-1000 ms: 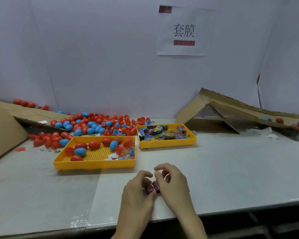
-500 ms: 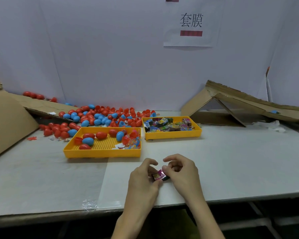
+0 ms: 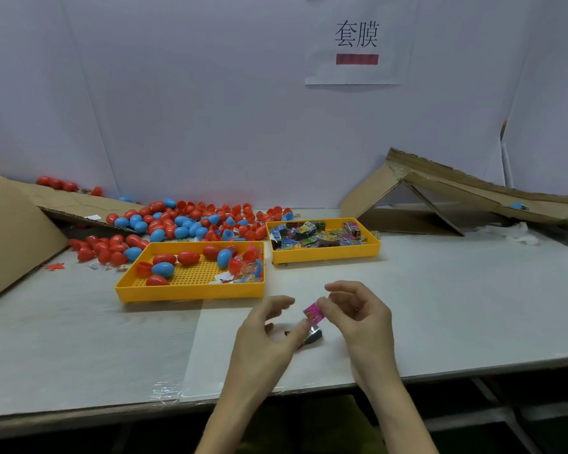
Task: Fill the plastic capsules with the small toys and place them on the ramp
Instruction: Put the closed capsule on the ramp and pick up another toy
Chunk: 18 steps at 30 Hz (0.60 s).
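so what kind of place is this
Probably a hand-packing workstation: a heap of red and blue plastic capsules against the back wall, yellow trays holding capsules and small toys, and a cardboard ramp at the right.

On my feed the person shows as two bare forearms, the left forearm (image 3: 230, 417) and the right forearm (image 3: 397, 414). Each ends in a bare hand with slim fingers: the left hand (image 3: 263, 335) and the right hand (image 3: 358, 319). Between the arms, in the dim bottom strip, I make out olive-green cloth (image 3: 309, 424), possibly trousers.
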Each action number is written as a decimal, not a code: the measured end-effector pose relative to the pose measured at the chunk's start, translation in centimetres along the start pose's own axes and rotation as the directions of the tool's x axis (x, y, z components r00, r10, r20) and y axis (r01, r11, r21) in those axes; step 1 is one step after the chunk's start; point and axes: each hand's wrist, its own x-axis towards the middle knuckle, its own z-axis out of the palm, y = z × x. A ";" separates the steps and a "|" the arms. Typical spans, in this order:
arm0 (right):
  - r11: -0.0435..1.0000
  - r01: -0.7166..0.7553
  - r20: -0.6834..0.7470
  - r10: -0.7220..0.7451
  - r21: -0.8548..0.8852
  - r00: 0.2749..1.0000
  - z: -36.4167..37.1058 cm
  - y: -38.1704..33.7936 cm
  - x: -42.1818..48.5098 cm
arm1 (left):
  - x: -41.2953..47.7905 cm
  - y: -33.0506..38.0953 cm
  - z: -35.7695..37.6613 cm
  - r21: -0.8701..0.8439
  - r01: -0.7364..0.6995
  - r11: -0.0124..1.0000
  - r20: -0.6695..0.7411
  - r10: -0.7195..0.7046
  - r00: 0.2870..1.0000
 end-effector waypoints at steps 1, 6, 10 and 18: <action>1.000 -0.006 0.039 0.005 0.026 0.999 -0.1 -0.1 -0.1 | 0.0 0.2 -0.3 -0.069 0.009 0.998 -0.001 -0.009 1.000; 0.999 -0.004 0.182 -0.003 0.037 0.983 -0.2 -0.5 -0.3 | -0.6 0.8 -0.7 -0.168 -0.036 0.985 0.067 0.048 0.997; 0.999 0.010 0.192 -0.020 0.053 0.981 -0.3 -0.5 -0.4 | -0.5 0.3 -0.9 -0.125 -0.041 0.991 0.109 0.055 0.992; 1.000 -0.025 0.224 0.024 -0.001 0.974 0.1 -0.6 -0.2 | -0.3 0.0 -0.8 -0.271 -0.013 0.962 -0.034 0.004 0.999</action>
